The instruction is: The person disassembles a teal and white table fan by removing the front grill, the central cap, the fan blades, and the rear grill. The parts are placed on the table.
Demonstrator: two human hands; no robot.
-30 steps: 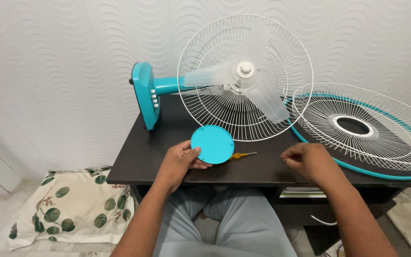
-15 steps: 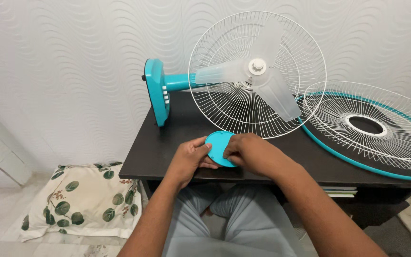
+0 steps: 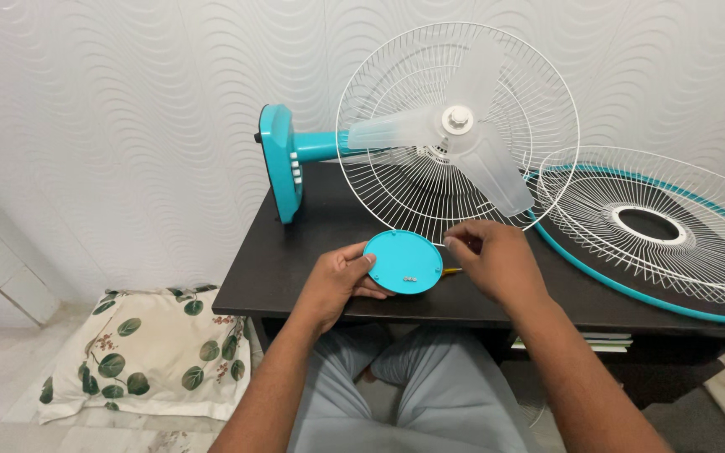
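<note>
The left hand (image 3: 335, 281) grips a round teal cap (image 3: 403, 261) by its edge, fingers clasped on the rim, holding it flat just above the dark tabletop (image 3: 295, 268). A few small screws (image 3: 410, 277) lie on the cap's face. The right hand (image 3: 497, 260) hangs beside the cap with fingertips pinched together, seemingly on another small screw, though that is too small to tell. A yellow-handled screwdriver (image 3: 451, 270) lies under that hand. Judging by this, loose screws are being gathered on the cap; steadiness matters, since tilting would roll them off.
</note>
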